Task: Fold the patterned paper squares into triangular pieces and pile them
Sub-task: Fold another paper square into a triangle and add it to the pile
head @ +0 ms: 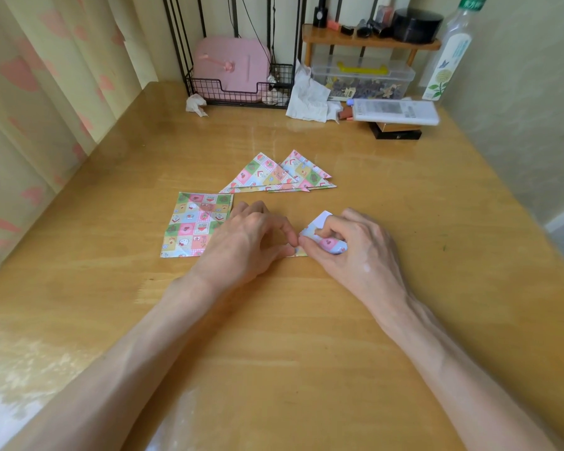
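A flat stack of patterned paper squares (194,224) lies on the wooden table (274,320), left of centre. Behind it, a loose pile of folded patterned triangles (274,175) spreads to the right. Between my hands is one patterned sheet (319,237), partly folded, its white underside curling up. My right hand (352,249) pinches and curls round this sheet. My left hand (248,242) has its fingers curled, with fingertips pressing the sheet's left corner at the table; it partly covers the stack's right edge.
At the back stand a black wire rack (238,83) with a pink item, crumpled tissues (306,96), a clear plastic box (362,78), a wooden shelf with small items (372,39), a bottle (450,53) and a flat pack (394,110). Curtains (46,92) hang at left.
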Tool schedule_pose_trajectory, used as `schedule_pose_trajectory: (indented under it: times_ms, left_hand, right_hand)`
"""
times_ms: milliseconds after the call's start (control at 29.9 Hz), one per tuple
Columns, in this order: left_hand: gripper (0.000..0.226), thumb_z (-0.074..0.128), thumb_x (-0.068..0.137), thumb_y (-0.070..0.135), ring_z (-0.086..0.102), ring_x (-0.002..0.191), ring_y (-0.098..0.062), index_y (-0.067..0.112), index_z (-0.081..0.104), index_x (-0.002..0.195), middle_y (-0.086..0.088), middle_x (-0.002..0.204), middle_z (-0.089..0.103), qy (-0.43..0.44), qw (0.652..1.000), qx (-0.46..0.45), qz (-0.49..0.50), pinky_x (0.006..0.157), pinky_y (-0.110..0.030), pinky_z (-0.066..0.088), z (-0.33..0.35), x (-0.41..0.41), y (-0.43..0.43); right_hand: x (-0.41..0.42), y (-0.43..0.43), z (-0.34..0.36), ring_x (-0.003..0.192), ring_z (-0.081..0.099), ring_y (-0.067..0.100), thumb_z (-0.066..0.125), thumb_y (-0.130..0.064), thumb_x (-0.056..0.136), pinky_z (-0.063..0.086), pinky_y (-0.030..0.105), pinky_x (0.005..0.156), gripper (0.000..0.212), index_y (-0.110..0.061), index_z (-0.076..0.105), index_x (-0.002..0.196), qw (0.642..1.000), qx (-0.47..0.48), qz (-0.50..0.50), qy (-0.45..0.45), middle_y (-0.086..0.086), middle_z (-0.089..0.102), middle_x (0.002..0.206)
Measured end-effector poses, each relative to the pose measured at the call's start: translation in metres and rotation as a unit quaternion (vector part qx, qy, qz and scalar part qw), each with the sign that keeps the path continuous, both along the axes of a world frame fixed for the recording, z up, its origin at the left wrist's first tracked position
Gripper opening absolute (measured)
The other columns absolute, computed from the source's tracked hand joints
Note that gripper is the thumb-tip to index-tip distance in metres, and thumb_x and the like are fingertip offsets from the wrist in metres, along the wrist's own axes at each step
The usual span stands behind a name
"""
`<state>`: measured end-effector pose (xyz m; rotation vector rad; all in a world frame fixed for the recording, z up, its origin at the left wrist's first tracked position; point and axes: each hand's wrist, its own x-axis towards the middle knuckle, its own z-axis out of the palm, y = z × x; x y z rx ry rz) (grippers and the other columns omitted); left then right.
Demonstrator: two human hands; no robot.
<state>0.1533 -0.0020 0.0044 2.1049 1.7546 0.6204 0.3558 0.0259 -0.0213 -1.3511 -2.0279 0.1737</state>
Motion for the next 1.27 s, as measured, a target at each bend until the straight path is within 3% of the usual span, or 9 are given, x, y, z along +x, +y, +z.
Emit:
schedule_pose_trajectory:
  times_ms: [201,401,569,769,870,970,1104,1204,1271]
  left_hand:
    - [0.014,0.078,0.084,0.044,0.043,0.100,-0.018,0.043,0.073,0.097,0.007,0.091,0.049,-0.029,1.000,-0.007,-0.003,0.090,-0.040,0.045,0.002,-0.003,0.000]
    - [0.018,0.080,0.081,0.045,0.041,0.103,-0.015,0.044,0.074,0.098,0.005,0.098,0.054,-0.030,0.999,-0.018,-0.004,0.093,-0.033,0.042,0.004,-0.006,0.002]
    - [0.022,0.080,0.075,0.053,0.039,0.099,-0.019,0.044,0.073,0.093,0.010,0.091,0.051,0.013,1.000,0.027,-0.008,0.085,-0.031,0.038,0.003,-0.009,0.003]
    - [0.031,0.080,0.085,0.027,0.031,0.098,-0.012,0.055,0.072,0.096,0.017,0.093,0.045,0.030,0.999,0.003,-0.031,0.087,-0.023,0.029,0.009,-0.019,0.004]
    - [0.060,0.060,0.088,-0.008,0.033,0.098,-0.013,0.048,0.076,0.099,0.013,0.095,0.050,0.009,0.999,-0.004,-0.031,0.095,-0.027,0.037,0.011,-0.023,0.003]
    - [0.079,0.042,0.072,-0.020,0.034,0.098,-0.016,0.043,0.078,0.104,0.008,0.098,0.051,0.020,0.999,-0.006,-0.032,0.094,-0.032,0.040,0.014,-0.022,0.001]
    - [0.063,0.053,0.083,-0.012,0.040,0.101,-0.019,0.044,0.077,0.101,0.007,0.098,0.052,0.016,0.999,0.017,-0.042,0.096,-0.034,0.040,0.008,-0.022,0.003]
    - [0.024,0.073,0.091,0.023,0.041,0.103,-0.018,0.045,0.075,0.098,0.007,0.097,0.053,-0.008,0.998,0.043,-0.052,0.096,-0.031,0.038,0.004,-0.018,0.002]
    - [0.016,0.079,0.085,0.036,0.041,0.106,-0.017,0.042,0.074,0.099,0.008,0.097,0.053,-0.023,0.998,0.050,-0.040,0.096,-0.031,0.038,0.002,-0.015,0.002]
  right_hand:
    - [-0.001,-0.004,-0.002,0.083,0.053,0.018,0.075,-0.058,0.081,0.043,0.033,0.054,0.036,-0.025,0.061,0.079,0.999,-0.005,-0.011,-0.031,-0.010,0.049,0.080]
    - [0.001,-0.007,-0.002,0.092,0.048,0.016,0.067,-0.064,0.086,0.034,0.027,0.057,0.037,-0.027,0.061,0.085,0.997,0.016,-0.025,-0.068,-0.011,0.050,0.094]
    - [-0.002,-0.008,-0.003,0.092,0.046,0.016,0.063,-0.076,0.079,0.038,0.030,0.065,0.048,-0.029,0.059,0.087,0.996,0.001,-0.033,-0.078,-0.012,0.049,0.096]
    - [-0.002,-0.007,-0.004,0.089,0.044,0.017,0.058,-0.079,0.079,0.041,0.036,0.080,0.049,-0.030,0.056,0.086,0.996,-0.003,-0.034,-0.083,-0.013,0.048,0.095]
    - [-0.004,-0.009,-0.003,0.089,0.045,0.019,0.051,-0.083,0.079,0.042,0.038,0.081,0.055,-0.029,0.056,0.086,0.996,-0.014,-0.043,-0.081,-0.012,0.049,0.095]
    - [-0.007,-0.010,0.001,0.088,0.044,0.019,0.051,-0.087,0.074,0.040,0.038,0.080,0.058,-0.030,0.054,0.085,0.993,-0.023,-0.054,-0.104,-0.012,0.047,0.095]
    - [-0.009,-0.012,0.005,0.088,0.044,0.020,0.049,-0.086,0.073,0.038,0.038,0.078,0.057,-0.031,0.053,0.085,0.990,-0.025,-0.059,-0.122,-0.012,0.048,0.097]
    - [-0.010,-0.013,0.005,0.090,0.045,0.021,0.051,-0.084,0.073,0.038,0.039,0.079,0.055,-0.030,0.054,0.086,0.991,-0.026,-0.061,-0.115,-0.012,0.049,0.098]
    - [-0.010,-0.013,0.004,0.091,0.046,0.021,0.053,-0.082,0.072,0.038,0.039,0.080,0.054,-0.030,0.054,0.086,0.992,-0.026,-0.059,-0.112,-0.011,0.049,0.098]
